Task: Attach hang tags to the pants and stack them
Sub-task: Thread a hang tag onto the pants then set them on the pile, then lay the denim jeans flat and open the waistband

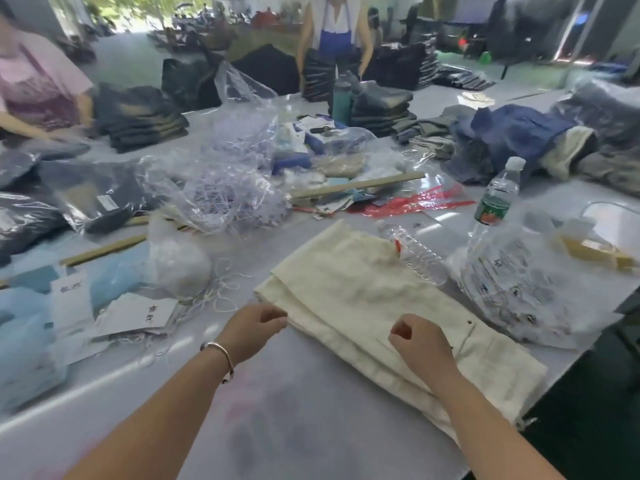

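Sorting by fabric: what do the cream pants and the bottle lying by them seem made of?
Cream pants: likely woven cotton or linen, matte, with soft creases. Lying bottle: thin clear plastic, glossy, ribbed walls that show the table through.

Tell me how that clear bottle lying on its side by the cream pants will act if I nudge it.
The lying bottle looks empty and thin-walled, so it is probably very light. It is round and rests on its side partly on the cream pants, so a nudge would likely roll it, though the cloth may slow it. The smooth table beyond would let it slide.
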A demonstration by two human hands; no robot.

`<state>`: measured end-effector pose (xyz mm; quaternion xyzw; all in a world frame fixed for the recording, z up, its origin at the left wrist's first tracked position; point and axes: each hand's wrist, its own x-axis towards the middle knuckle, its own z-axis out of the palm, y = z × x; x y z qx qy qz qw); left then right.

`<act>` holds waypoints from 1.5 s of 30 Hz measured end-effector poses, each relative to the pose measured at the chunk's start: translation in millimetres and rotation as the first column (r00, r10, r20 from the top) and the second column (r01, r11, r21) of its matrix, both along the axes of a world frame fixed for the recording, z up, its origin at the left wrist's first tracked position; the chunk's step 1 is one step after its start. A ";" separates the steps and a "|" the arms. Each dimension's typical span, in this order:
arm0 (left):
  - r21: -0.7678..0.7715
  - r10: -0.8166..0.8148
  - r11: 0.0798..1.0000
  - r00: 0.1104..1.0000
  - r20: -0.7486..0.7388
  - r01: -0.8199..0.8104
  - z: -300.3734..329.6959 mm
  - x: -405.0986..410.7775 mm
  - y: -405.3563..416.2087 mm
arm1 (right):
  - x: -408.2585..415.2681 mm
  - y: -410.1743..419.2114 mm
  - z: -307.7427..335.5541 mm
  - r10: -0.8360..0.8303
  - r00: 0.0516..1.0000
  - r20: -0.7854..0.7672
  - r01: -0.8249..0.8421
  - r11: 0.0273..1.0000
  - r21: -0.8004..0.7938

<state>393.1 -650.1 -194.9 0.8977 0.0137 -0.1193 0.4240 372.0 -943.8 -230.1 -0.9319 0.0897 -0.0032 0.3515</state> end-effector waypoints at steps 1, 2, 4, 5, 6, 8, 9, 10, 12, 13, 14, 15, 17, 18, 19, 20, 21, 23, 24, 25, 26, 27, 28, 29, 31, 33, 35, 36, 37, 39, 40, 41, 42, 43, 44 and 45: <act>-0.036 0.021 0.999 1.000 -0.003 -0.021 4.8 -9.7 10.4 | -0.9 20.5 4.2 0.050 0.999 -0.001 -0.050 0.999 0.018; -0.059 0.046 0.997 0.999 0.008 -0.045 11.6 -21.8 23.3 | -1.7 43.2 8.7 0.115 0.993 -0.003 -0.114 0.993 0.041; -0.094 0.115 0.989 0.992 0.050 -0.110 26.5 -51.0 55.8 | -6.0 93.6 20.3 0.266 0.964 0.005 -0.265 0.960 0.092; -0.106 0.163 0.982 0.984 0.075 -0.155 34.2 -68.0 75.0 | -9.9 121.1 26.8 0.341 0.940 0.025 -0.342 0.932 0.118; -0.116 0.218 0.972 0.971 0.100 -0.206 41.8 -86.9 95.4 | -15.1 149.9 33.7 0.411 0.910 0.053 -0.414 0.898 0.152; -0.167 0.342 0.934 0.928 0.146 -0.317 55.2 -128.3 138.2 | -31.4 210.6 51.2 0.537 0.838 0.097 -0.544 0.808 0.227; -0.199 0.401 0.909 0.900 0.172 -0.367 61.8 -150.1 159.5 | -42.3 241.2 61.6 0.595 0.797 0.108 -0.599 0.755 0.267; -0.239 0.460 0.879 0.865 0.201 -0.412 68.7 -172.5 179.9 | -54.6 271.4 72.3 0.648 0.752 0.117 -0.647 0.695 0.313; -0.308 0.575 0.811 0.774 0.265 -0.497 82.1 -218.2 219.9 | -82.4 330.4 93.2 0.746 0.651 0.144 -0.728 0.559 0.397; -0.319 0.617 0.784 0.725 0.306 -0.533 88.8 -240.8 240.7 | -96.7 359.5 102.4 0.783 0.601 0.161 -0.759 0.495 0.423; -0.320 0.650 0.760 0.677 0.345 -0.567 94.8 -258.2 257.8 | -108.6 382.5 110.3 0.807 0.563 0.177 -0.778 0.446 0.442; -0.318 0.689 0.723 0.610 0.391 -0.613 100.8 -277.2 279.2 | -122.1 408.3 117.5 0.829 0.524 0.196 -0.795 0.394 0.461; -0.257 0.746 0.608 0.431 0.507 -0.751 111.1 -314.5 330.8 | -151.7 461.1 128.9 0.857 0.455 0.243 -0.812 0.288 0.508; -0.195 0.745 0.528 0.342 0.573 -0.826 117.4 -334.7 362.7 | -168.3 490.8 132.9 0.867 0.423 0.265 -0.820 0.242 0.518; -0.107 0.712 0.443 0.277 0.645 -0.890 124.5 -352.6 395.7 | -184.0 519.3 136.3 0.870 0.401 0.286 -0.829 0.212 0.518; 0.002 0.642 0.355 0.245 0.727 -0.935 131.7 -368.2 430.2 | -198.1 546.4 138.8 0.870 0.385 0.306 -0.837 0.190 0.513; 0.120 0.549 0.272 0.256 0.795 -0.955 137.0 -381.0 465.8 | -210.3 571.5 140.5 0.870 0.374 0.321 -0.842 0.174 0.510; 0.383 0.483 0.177 0.419 0.769 -0.907 145.6 -398.1 534.1 | -230.0 617.9 144.1 0.871 0.364 0.330 -0.846 0.161 0.509; 0.533 0.532 0.180 0.537 0.654 -0.827 147.2 -401.8 564.8 | -236.9 638.7 146.1 0.870 0.366 0.330 -0.842 0.158 0.516; 0.669 0.583 0.198 0.635 0.507 -0.716 145.1 -401.9 592.1 | -241.7 657.9 148.3 0.868 0.373 0.329 -0.836 0.161 0.524; 0.771 0.605 0.219 0.703 0.374 -0.598 139.2 -401.2 613.5 | -244.5 675.6 149.8 0.864 0.383 0.327 -0.831 0.168 0.531; 0.820 0.604 0.245 0.743 0.289 -0.518 130.5 -399.7 629.9 | -245.6 691.7 150.8 0.859 0.396 0.325 -0.826 0.178 0.535; 0.827 0.587 0.264 0.763 0.271 -0.497 122.4 -398.7 641.5 | -245.3 706.6 150.7 0.854 0.408 0.324 -0.820 0.186 0.541; 0.806 0.558 0.264 0.766 0.320 -0.530 116.8 -398.5 650.2 | -244.4 720.3 150.4 0.852 0.416 0.317 -0.810 0.189 0.554; 0.680 0.501 0.286 0.710 0.494 -0.675 116.8 -400.0 663.7 | -241.7 745.4 150.7 0.861 0.422 0.286 -0.790 0.194 0.582; 0.556 0.510 0.317 0.633 0.583 -0.768 132.1 -402.3 672.9 | -236.5 769.2 150.0 0.865 0.435 0.249 -0.776 0.220 0.592; 0.557 0.507 0.287 0.617 0.602 -0.779 150.4 -404.5 676.7 | -230.0 792.9 151.2 0.840 0.499 0.214 -0.737 0.281 0.615; 0.578 0.491 0.275 0.629 0.602 -0.768 156.7 -406.0 676.8 | -226.6 804.7 154.4 0.821 0.545 0.172 -0.690 0.322 0.648; 0.594 0.470 0.277 0.646 0.602 -0.755 161.4 -407.4 676.2 | -223.3 816.9 159.9 0.813 0.574 0.101 -0.617 0.348 0.706; 0.618 0.446 0.323 0.691 0.568 -0.717 167.5 -411.6 676.1 | -216.2 840.3 172.4 0.838 0.539 -0.081 -0.447 0.366 0.816; 0.636 0.451 0.375 0.732 0.510 -0.674 168.9 -414.4 678.8 | -212.5 850.4 177.8 0.856 0.496 -0.146 -0.397 0.373 0.839; 0.663 0.462 0.442 0.787 0.410 -0.604 169.6 -417.9 681.6 | -208.9 859.7 181.0 0.869 0.457 -0.193 -0.377 0.385 0.842; 0.692 0.473 0.512 0.839 0.268 -0.510 169.1 -421.8 684.7 | -206.9 867.8 182.3 0.874 0.433 -0.221 -0.382 0.400 0.833; 0.704 0.484 0.570 0.865 0.130 -0.424 167.5 -426.2 688.5 | -206.4 874.1 182.9 0.874 0.427 -0.231 -0.417 0.417 0.807; 0.689 0.496 0.616 0.868 0.038 -0.382 165.4 -430.3 693.0 | -206.9 880.9 182.5 0.870 0.441 -0.222 -0.479 0.438 0.761; 0.658 0.499 0.645 0.866 0.023 -0.389 163.7 -433.5 697.9 | -208.2 887.3 181.7 0.862 0.467 -0.196 -0.552 0.458 0.697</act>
